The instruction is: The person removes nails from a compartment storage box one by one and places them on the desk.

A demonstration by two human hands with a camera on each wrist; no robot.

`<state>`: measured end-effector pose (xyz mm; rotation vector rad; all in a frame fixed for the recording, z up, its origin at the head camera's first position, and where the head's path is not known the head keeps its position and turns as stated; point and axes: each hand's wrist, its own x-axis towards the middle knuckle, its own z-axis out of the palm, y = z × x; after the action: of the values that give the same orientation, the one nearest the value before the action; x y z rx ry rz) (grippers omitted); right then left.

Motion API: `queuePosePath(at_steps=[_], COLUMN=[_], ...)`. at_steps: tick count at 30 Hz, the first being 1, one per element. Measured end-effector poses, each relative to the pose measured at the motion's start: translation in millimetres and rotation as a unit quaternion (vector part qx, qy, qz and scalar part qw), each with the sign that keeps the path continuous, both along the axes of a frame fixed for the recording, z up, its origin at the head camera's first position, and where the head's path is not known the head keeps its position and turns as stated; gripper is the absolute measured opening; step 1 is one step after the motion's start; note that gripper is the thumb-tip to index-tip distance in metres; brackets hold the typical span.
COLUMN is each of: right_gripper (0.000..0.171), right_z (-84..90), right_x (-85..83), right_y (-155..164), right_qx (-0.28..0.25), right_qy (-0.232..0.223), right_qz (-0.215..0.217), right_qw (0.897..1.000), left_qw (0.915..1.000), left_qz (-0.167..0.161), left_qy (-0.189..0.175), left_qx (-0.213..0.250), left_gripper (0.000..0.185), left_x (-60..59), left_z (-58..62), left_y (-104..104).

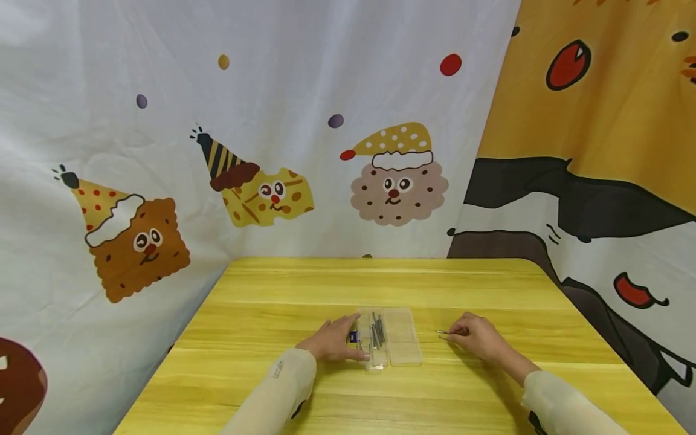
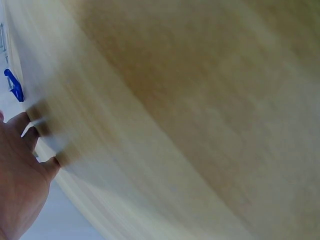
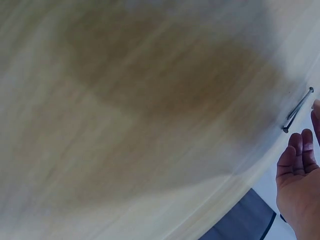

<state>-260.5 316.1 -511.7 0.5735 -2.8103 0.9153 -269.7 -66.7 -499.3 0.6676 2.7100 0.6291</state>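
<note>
A clear plastic box [image 1: 379, 353] lies on the table with its lid [image 1: 403, 338] folded out flat to the right. Several long metal nails [image 1: 377, 331] lie inside it, and a blue latch [image 1: 353, 336] marks its left edge. My left hand [image 1: 336, 339] rests against that left side, fingers and thumb spread along it. The left wrist view shows its fingertips over the wood and the blue latch [image 2: 14, 85] beyond. To the right of the box, my right hand [image 1: 481, 337] pinches two nails [image 3: 299, 110] at its fingertips, close over the tabletop.
The wooden table [image 1: 380, 399] has light yellow grain and rounded far corners. Behind it hangs a printed curtain [image 1: 304, 90] with cartoon biscuits and cheese, reaching the far table edge.
</note>
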Motion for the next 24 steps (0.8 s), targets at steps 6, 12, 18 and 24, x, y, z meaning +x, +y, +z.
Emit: queuePosePath(at_steps=[6,12,18,24], right_gripper=[0.006,0.005,0.004,0.011], right_z=[2.3,6.5,9.9,17.3], right_x=[0.4,-0.1,-1.8,-4.6], right_y=[0,-2,-3,-9], right_qx=[-0.001,0.000,-0.004,-0.017], right_qy=[-0.008,-0.008,0.000,0.005], right_qz=[-0.004,-0.010,-0.010,-0.029], right_qw=[1.000,1.000,1.000,0.999], left_qw=[0.9999,1.0000,0.9999,1.0000], left_qz=[-0.002,-0.003,-0.001,-0.001], left_qy=[-0.009,-0.004,-0.002,-0.002], left_qx=[0.006,0.005,0.012,0.009], left_gripper=[0.108,0.108,0.109,0.108], left_x=[1.1,-2.5,-2.6,-1.5], left_z=[2.2,0.9,-0.8,-1.8], left_y=[-1,-1,-1,-1])
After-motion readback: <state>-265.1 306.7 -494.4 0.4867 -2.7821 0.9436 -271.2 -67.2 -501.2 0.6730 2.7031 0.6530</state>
